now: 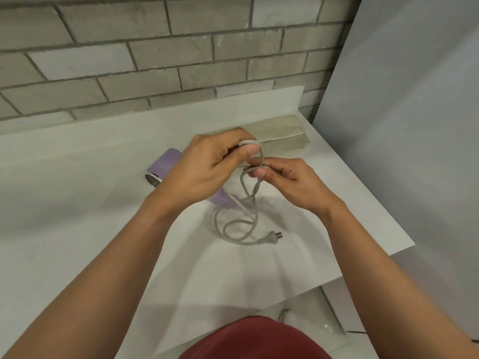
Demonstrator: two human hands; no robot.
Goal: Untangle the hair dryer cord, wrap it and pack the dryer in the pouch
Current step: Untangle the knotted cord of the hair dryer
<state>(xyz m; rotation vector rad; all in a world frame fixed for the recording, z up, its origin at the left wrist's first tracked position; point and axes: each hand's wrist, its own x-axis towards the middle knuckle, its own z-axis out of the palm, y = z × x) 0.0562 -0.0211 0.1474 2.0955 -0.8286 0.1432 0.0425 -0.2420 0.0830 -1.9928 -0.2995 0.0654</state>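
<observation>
Cord (242,224) is pinched by the left hand (204,167) and the right hand (285,182) just above the lilac dryer (163,164), and its loops should be drawn apart gently, with the plug (273,235) fed through, before the pouch (280,136) behind the dryer is used.

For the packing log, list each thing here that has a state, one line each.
left hand: pinches a raised loop of the cord.
right hand: pinches the cord just below that loop.
cord: tangled, part lifted, the rest looped on the counter.
plug: unplugged, lying on the counter.
hair dryer: lying on the counter, not packed.
pouch: lying flat behind the hands.
</observation>
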